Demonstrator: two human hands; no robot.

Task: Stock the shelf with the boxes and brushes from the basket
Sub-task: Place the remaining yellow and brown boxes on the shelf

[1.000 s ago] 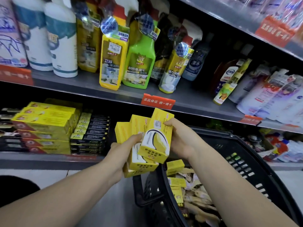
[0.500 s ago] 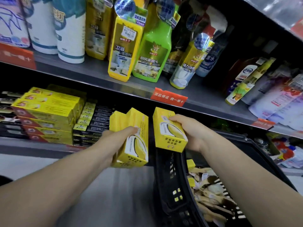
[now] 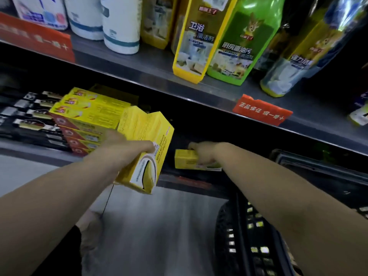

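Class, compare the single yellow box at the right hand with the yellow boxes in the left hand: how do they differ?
The single box lies flat inside the lower shelf; the held boxes are tilted on end, out in front. The single box is alone under the right hand; the held boxes are several, bunched in the left hand. Both are yellow cartons, each in a grip.

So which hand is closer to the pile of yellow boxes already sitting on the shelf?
Left. The left hand, holding a bunch of boxes, is right beside the pile. The right hand is farther off to the pile's right, holding one small box.
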